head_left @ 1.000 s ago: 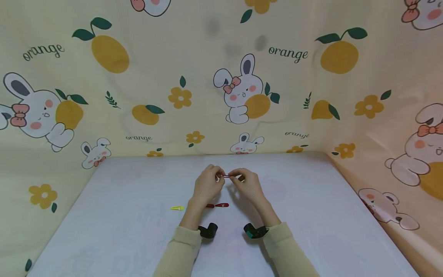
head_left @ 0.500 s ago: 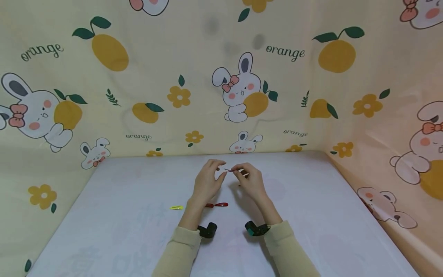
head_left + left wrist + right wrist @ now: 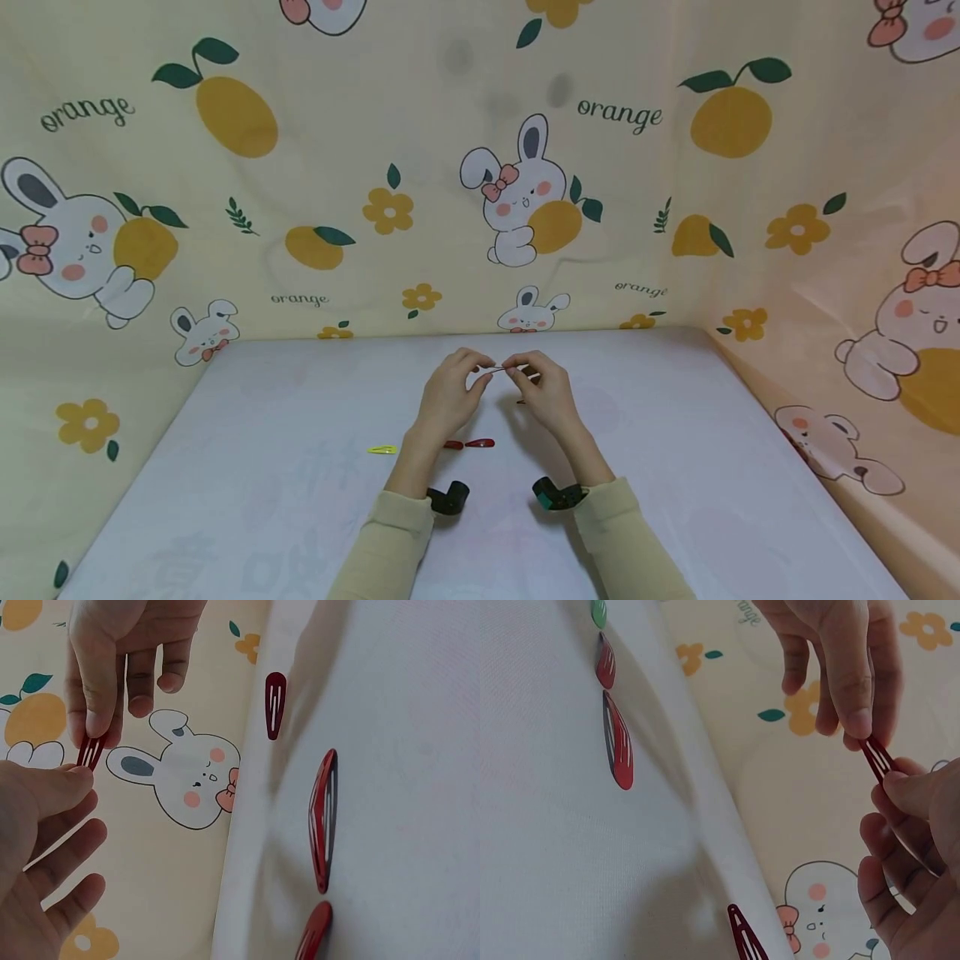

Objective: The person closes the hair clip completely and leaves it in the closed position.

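Observation:
A dark red snap hair clip (image 3: 90,752) is held in the air between both hands, over the far part of the table. My left hand (image 3: 448,396) pinches one end between thumb and fingertip. The other end is pinched by my right hand (image 3: 547,396), its remaining fingers loosely bent. Fingertips cover both ends of this clip. Below the right hand lies another dark red clip (image 3: 275,706). Two more red clips lie end to end near my left forearm: one (image 3: 480,443) in full view, the other (image 3: 453,445) partly hidden by the forearm in the head view.
A yellow clip (image 3: 382,450) lies left of my left forearm; it looks greenish in the right wrist view. The white table (image 3: 285,500) meets a printed cloth backdrop (image 3: 435,108) at its far edge. Black wrist cameras (image 3: 450,498) sit at the cuffs.
Half a second ago the left forefinger was lifted off the clip; now it is back against it. Over the second both hands have risen slightly, uncovering the clip under the right hand.

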Demonstrator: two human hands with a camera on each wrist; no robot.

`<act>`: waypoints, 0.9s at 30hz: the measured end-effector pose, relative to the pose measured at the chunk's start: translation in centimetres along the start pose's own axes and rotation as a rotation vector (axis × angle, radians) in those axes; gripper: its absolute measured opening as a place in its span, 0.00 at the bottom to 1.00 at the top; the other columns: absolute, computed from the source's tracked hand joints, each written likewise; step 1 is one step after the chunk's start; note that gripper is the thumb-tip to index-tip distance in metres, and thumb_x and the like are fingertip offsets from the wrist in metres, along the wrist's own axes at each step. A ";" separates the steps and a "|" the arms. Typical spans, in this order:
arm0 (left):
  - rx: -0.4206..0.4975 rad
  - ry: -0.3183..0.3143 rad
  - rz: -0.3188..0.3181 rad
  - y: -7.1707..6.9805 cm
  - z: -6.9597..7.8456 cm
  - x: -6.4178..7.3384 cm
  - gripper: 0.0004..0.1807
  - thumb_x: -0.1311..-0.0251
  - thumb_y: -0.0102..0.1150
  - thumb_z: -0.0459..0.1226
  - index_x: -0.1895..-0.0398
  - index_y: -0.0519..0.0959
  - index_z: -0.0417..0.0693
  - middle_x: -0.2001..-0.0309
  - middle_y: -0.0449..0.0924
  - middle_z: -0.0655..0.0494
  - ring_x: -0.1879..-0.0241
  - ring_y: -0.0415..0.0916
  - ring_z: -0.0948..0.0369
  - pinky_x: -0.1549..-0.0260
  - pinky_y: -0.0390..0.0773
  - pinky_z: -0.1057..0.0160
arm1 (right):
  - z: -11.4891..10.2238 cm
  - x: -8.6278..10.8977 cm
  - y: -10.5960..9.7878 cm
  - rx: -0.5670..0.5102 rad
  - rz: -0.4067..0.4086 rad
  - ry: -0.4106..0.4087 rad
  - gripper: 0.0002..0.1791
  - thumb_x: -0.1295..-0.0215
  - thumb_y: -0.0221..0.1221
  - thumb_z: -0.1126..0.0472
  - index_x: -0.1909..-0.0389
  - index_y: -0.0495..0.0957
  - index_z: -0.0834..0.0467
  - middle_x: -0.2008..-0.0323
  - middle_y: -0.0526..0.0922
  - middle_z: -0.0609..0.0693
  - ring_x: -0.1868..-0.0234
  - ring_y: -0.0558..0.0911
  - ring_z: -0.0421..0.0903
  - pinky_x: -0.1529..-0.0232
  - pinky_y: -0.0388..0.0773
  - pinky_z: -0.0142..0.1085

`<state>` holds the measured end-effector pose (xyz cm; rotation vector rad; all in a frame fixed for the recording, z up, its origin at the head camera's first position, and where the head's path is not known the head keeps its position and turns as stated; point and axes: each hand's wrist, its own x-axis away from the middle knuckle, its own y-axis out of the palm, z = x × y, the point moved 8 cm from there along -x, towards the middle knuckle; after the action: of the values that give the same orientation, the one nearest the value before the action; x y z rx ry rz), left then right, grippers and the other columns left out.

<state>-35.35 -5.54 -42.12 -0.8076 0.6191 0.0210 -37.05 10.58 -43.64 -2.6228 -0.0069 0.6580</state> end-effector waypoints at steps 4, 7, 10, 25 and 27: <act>0.007 0.013 0.020 -0.2 0.1 0.0 0.09 0.34 0.70 0.33 0.52 0.86 0.50 0.51 0.83 0.56 0.53 0.82 0.55 0.55 0.82 0.55 | 0.1 0.0 0.1 -0.014 -0.006 -0.003 0.06 0.28 0.64 0.67 0.56 0.87 0.56 0.57 0.86 0.52 0.60 0.85 0.51 0.65 0.82 0.35; 0.015 0.018 0.027 -0.3 0.1 0.0 0.08 0.34 0.70 0.33 0.53 0.86 0.50 0.53 0.83 0.56 0.53 0.82 0.55 0.56 0.82 0.56 | 0.1 0.0 0.1 -0.021 -0.013 -0.004 0.06 0.28 0.63 0.67 0.56 0.87 0.56 0.57 0.85 0.52 0.60 0.85 0.51 0.69 0.83 0.34; 0.013 0.015 0.029 -0.3 0.0 -0.1 0.07 0.34 0.69 0.33 0.55 0.87 0.50 0.54 0.83 0.57 0.54 0.81 0.56 0.56 0.82 0.56 | 0.0 0.0 0.1 -0.017 -0.019 -0.009 0.06 0.27 0.63 0.67 0.56 0.87 0.56 0.57 0.86 0.52 0.60 0.85 0.51 0.66 0.83 0.35; 0.017 0.019 0.059 -0.6 -0.1 -0.2 0.07 0.36 0.69 0.29 0.59 0.88 0.49 0.60 0.84 0.57 0.58 0.82 0.58 0.59 0.82 0.56 | -0.2 -0.2 0.4 0.003 -0.051 -0.010 0.05 0.28 0.64 0.66 0.55 0.86 0.57 0.58 0.88 0.53 0.62 0.85 0.49 0.60 0.82 0.40; 0.024 0.024 0.069 -0.7 -0.1 -0.2 0.07 0.37 0.69 0.28 0.61 0.88 0.48 0.61 0.84 0.57 0.59 0.83 0.58 0.60 0.82 0.56 | -0.2 -0.2 0.5 -0.005 -0.063 -0.007 0.05 0.28 0.64 0.66 0.56 0.86 0.57 0.58 0.88 0.53 0.64 0.85 0.50 0.63 0.82 0.38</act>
<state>-35.40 -6.03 -41.56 -0.7637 0.6687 0.0663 -37.16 10.01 -43.57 -2.6133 -0.0936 0.6464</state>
